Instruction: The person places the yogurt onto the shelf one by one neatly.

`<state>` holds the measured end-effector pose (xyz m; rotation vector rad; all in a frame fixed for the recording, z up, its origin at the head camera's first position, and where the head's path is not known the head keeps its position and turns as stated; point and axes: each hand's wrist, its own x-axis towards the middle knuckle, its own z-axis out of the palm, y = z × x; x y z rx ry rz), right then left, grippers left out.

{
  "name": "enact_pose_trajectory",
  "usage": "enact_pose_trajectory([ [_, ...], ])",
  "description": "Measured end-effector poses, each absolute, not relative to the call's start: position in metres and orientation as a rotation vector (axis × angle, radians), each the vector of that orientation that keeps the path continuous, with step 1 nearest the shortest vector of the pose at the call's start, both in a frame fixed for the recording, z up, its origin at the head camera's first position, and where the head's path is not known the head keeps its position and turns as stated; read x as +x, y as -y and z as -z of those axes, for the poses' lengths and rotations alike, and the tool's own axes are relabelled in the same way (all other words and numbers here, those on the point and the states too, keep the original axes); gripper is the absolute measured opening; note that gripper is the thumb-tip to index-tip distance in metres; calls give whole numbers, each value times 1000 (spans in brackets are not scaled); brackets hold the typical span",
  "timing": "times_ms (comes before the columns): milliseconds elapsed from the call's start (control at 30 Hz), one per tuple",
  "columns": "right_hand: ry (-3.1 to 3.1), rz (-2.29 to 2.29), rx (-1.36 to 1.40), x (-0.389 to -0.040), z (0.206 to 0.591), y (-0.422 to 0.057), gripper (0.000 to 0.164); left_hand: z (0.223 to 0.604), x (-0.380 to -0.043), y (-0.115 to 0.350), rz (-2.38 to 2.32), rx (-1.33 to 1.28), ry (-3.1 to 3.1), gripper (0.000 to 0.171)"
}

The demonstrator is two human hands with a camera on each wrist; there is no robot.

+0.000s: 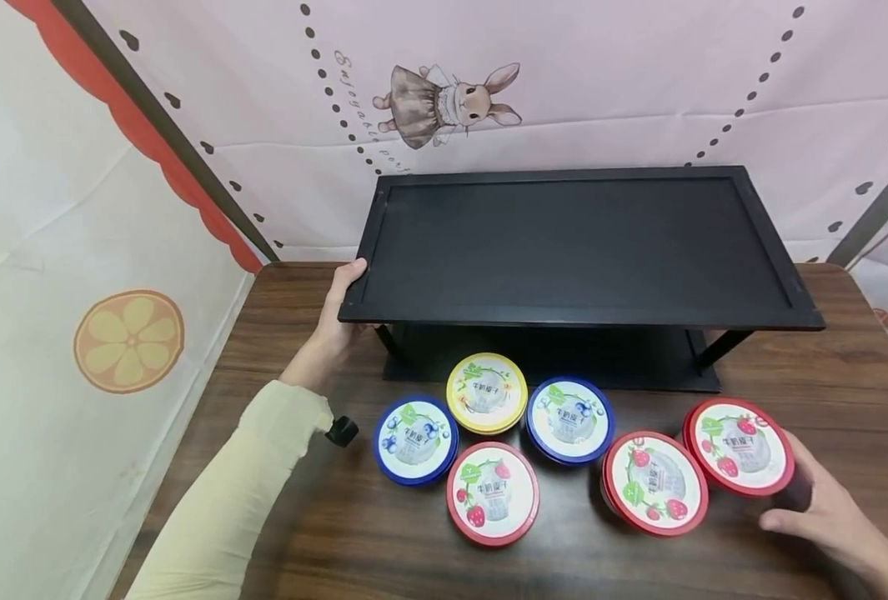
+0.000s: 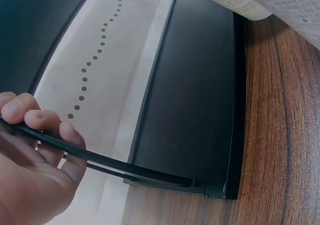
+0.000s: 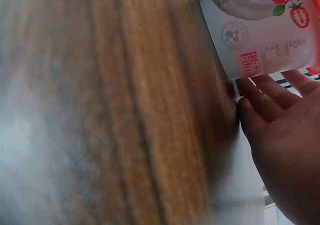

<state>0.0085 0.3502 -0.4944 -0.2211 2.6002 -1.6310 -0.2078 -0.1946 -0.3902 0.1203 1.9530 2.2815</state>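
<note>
At the right of the wooden table [image 1: 338,542], my right hand [image 1: 826,508] has its thumb spread beside the rightmost red-rimmed tub [image 1: 744,446]: white lid, strawberry print, contents hidden. Five more lidded tubs [image 1: 493,494] stand leftward, before the black rack [image 1: 586,250]. My left hand [image 1: 334,321] grips the rack's left side.

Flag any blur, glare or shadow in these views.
Right wrist: table blurred and streaky, pale glare toward the left edge, print on the cup sharper; left wrist: table grain fairly crisp, left hand clear enough to make out its fingers; head: lids sharp, faint sheen on the table between red lids, dark shadow beside the left sleeve.
</note>
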Motion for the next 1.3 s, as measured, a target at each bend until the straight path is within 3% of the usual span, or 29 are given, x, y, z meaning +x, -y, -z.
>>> enact_pose_trajectory([
  [267,-2747,1360,63,7,481,-333,105,390,-208,191,-2323,106,-1899,40],
  [567,-2763,1485,-99,2,486,-337,93,392,-206,193,-2313,120,-1905,42],
  [1300,-2853,1374,65,3,475,-324,96,395,-208,193,-2327,214,-1904,44],
])
